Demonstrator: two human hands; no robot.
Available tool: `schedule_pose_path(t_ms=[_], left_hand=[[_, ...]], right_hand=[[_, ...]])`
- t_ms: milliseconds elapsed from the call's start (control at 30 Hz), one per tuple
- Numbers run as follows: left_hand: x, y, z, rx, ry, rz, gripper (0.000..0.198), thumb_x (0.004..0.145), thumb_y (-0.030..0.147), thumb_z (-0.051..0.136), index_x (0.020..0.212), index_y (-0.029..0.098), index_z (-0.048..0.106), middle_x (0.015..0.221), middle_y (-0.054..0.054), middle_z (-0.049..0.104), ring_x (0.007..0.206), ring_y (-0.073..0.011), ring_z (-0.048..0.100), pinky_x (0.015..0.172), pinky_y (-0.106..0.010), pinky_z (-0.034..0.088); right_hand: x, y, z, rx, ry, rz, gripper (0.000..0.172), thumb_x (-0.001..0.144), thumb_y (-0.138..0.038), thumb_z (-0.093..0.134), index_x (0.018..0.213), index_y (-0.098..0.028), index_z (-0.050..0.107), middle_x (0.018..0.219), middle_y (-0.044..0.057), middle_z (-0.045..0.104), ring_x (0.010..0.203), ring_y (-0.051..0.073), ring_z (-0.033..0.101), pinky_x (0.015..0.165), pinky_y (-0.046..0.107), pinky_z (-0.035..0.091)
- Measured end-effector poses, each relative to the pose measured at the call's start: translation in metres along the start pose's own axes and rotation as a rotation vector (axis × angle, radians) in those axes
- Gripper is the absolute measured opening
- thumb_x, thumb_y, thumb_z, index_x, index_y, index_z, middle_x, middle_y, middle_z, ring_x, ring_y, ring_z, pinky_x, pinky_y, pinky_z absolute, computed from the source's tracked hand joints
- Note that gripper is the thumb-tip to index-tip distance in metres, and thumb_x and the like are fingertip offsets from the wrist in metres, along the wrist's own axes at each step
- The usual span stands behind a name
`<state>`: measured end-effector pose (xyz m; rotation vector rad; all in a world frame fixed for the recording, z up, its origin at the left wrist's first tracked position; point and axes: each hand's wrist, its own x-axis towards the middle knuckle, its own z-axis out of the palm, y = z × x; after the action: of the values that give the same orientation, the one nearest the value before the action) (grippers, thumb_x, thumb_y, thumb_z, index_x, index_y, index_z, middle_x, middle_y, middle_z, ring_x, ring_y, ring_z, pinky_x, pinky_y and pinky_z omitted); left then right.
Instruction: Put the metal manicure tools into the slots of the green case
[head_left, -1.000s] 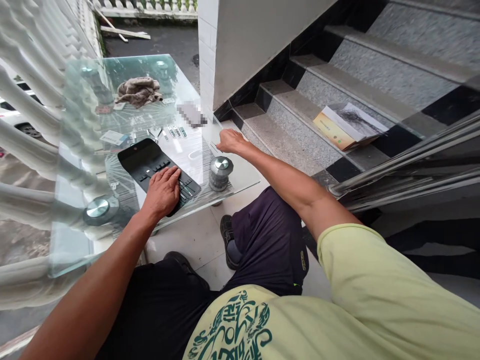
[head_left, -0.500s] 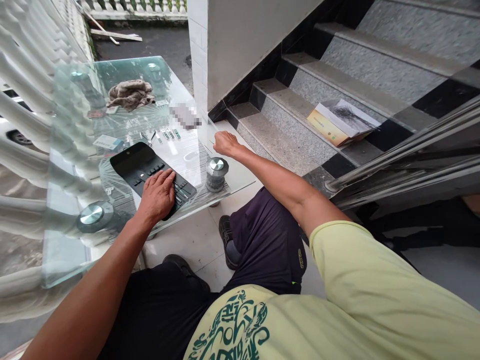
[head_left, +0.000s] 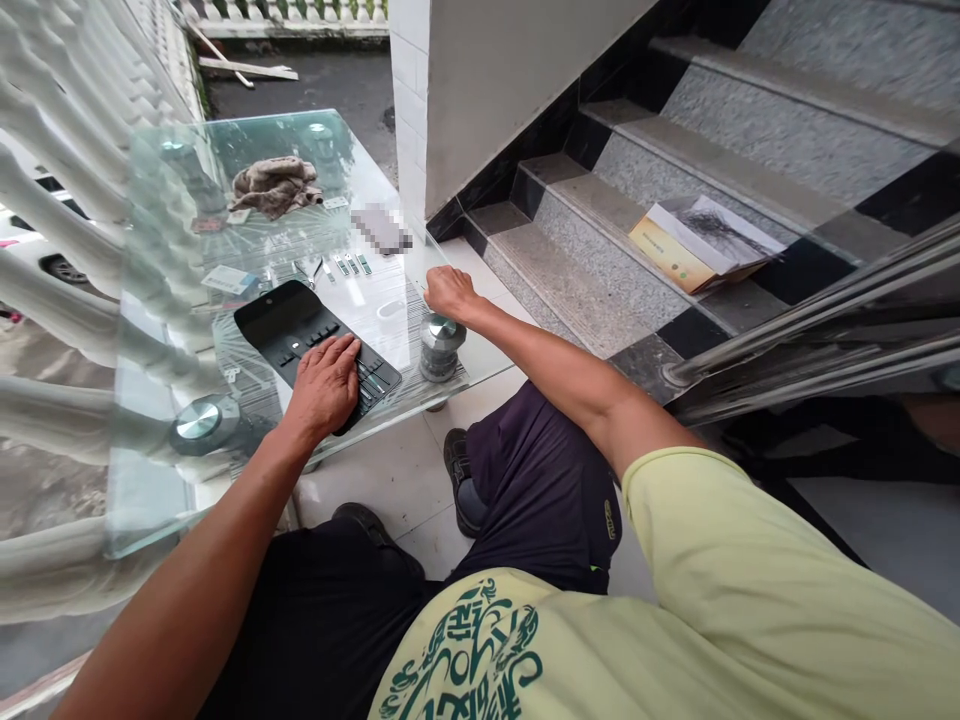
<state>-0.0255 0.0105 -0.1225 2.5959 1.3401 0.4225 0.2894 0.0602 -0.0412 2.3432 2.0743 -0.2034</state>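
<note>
My left hand (head_left: 328,383) lies flat, fingers stretched, on an open black case (head_left: 281,312) on the glass table (head_left: 390,345). Slim metal tools (head_left: 373,383) sit in loops in the case's near half, partly under that hand. Over the table's right edge, my right hand (head_left: 450,293) is closed with its fingers curled in; what it may hold is hidden. Beyond the case lie small flat metal pieces (head_left: 352,264) resembling nail clippers, in a row, and a thin pointed tool (head_left: 318,270).
Round metal-topped table supports (head_left: 442,330) stand near the right hand and at the near left (head_left: 197,422). A crumpled brown cloth (head_left: 276,186), a blue-white packet (head_left: 229,280) and a blurred-out object (head_left: 381,230) rest farther back. An open box (head_left: 701,245) sits on the stone stairs.
The whole view has shifted slightly, so things appear a little farther right. My left hand stays on the case; my right hand stays closed at the table's right edge.
</note>
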Motion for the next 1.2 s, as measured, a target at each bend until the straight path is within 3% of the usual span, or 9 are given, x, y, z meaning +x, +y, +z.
schedule_pose_path(t_ms=[267, 433, 533, 667, 800, 933, 1200], left_hand=[[0.007, -0.017, 0.010, -0.051, 0.017, 0.088, 0.072, 0.125, 0.040, 0.038, 0.181, 0.012, 0.073, 0.192, -0.020, 0.067, 0.184, -0.0443, 0.053, 0.156, -0.070, 0.038], [0.008, -0.018, 0.010, -0.086, 0.023, 0.109, 0.067, 0.125, 0.039, 0.042, 0.181, 0.020, 0.073, 0.191, -0.016, 0.069, 0.182, -0.0426, 0.055, 0.155, -0.071, 0.038], [0.007, -0.019, 0.010, -0.114, 0.022, 0.115, 0.067, 0.125, 0.037, 0.042, 0.185, 0.020, 0.068, 0.191, -0.017, 0.068, 0.182, -0.0402, 0.055, 0.156, -0.069, 0.037], [0.007, -0.020, 0.012, -0.154, 0.052, 0.084, 0.071, 0.124, 0.030, 0.040, 0.190, 0.015, 0.059, 0.189, -0.022, 0.068, 0.179, -0.0388, 0.059, 0.154, -0.065, 0.041], [0.008, -0.020, 0.014, -0.148, 0.072, 0.089, 0.070, 0.120, 0.027, 0.042, 0.185, 0.012, 0.064, 0.187, -0.024, 0.070, 0.177, -0.0395, 0.061, 0.154, -0.065, 0.042], [0.008, -0.019, 0.016, -0.125, 0.066, 0.089, 0.069, 0.119, 0.027, 0.044, 0.182, 0.011, 0.067, 0.188, -0.024, 0.069, 0.179, -0.0393, 0.061, 0.155, -0.065, 0.042], [0.010, -0.017, 0.018, -0.107, 0.057, 0.087, 0.069, 0.117, 0.025, 0.048, 0.181, 0.014, 0.070, 0.190, -0.021, 0.068, 0.181, -0.0391, 0.058, 0.157, -0.065, 0.038]], right_hand=[[0.011, 0.011, 0.004, 0.037, 0.025, 0.073, 0.043, 0.120, -0.008, 0.059, 0.155, -0.010, 0.084, 0.161, 0.029, 0.084, 0.146, 0.040, 0.083, 0.114, 0.040, 0.062], [-0.007, 0.007, 0.000, 0.040, 0.076, 0.047, 0.043, 0.122, -0.015, 0.058, 0.155, -0.007, 0.083, 0.158, 0.031, 0.085, 0.146, 0.043, 0.082, 0.117, 0.044, 0.062], [-0.037, -0.008, -0.002, 0.069, 0.110, -0.044, 0.042, 0.124, -0.022, 0.057, 0.152, -0.009, 0.086, 0.153, 0.029, 0.088, 0.142, 0.044, 0.083, 0.116, 0.046, 0.063], [-0.089, -0.041, -0.002, 0.119, -0.060, -0.233, 0.032, 0.122, -0.026, 0.066, 0.127, -0.016, 0.095, 0.134, 0.021, 0.095, 0.131, 0.039, 0.087, 0.108, 0.040, 0.065], [-0.124, -0.072, 0.002, 0.063, -0.184, -0.309, 0.035, 0.122, -0.031, 0.071, 0.140, -0.012, 0.094, 0.142, 0.026, 0.093, 0.140, 0.041, 0.087, 0.111, 0.041, 0.064], [-0.136, -0.091, 0.003, -0.001, -0.188, -0.267, 0.043, 0.124, -0.028, 0.066, 0.157, -0.010, 0.088, 0.156, 0.031, 0.087, 0.151, 0.043, 0.083, 0.121, 0.044, 0.063], [-0.136, -0.103, 0.002, 0.009, -0.201, -0.217, 0.044, 0.119, -0.020, 0.070, 0.158, -0.012, 0.088, 0.157, 0.031, 0.087, 0.151, 0.042, 0.084, 0.122, 0.042, 0.065]])
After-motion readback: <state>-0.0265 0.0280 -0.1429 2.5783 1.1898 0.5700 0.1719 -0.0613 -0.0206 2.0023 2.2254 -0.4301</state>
